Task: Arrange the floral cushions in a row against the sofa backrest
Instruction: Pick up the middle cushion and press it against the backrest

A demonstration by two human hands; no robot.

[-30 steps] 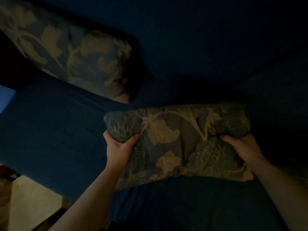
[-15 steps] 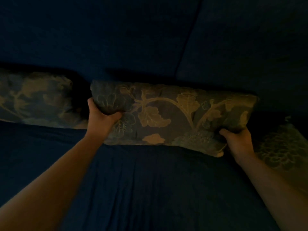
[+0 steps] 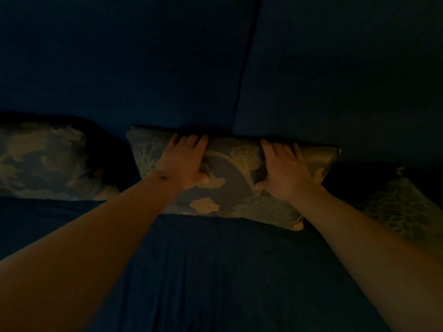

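Note:
The scene is very dim. A floral cushion (image 3: 230, 183) with pale leaves on dark cloth stands against the dark blue sofa backrest (image 3: 167, 68), just under its vertical seam. My left hand (image 3: 184, 161) lies over the cushion's top edge, fingers spread, thumb on the front face. My right hand (image 3: 282, 168) grips the top edge the same way further right. A second floral cushion (image 3: 45, 161) leans on the backrest to the left, a gap apart. A third floral cushion (image 3: 398, 207) lies at the right, lower and tilted.
The dark blue sofa seat (image 3: 215, 271) fills the foreground beneath my forearms. A seam (image 3: 244, 68) divides the backrest into two panels. Nothing else shows in the darkness.
The middle cushion went from the seat up against the backrest. Both hands shifted from its left and right ends to its top edge, nearer the middle.

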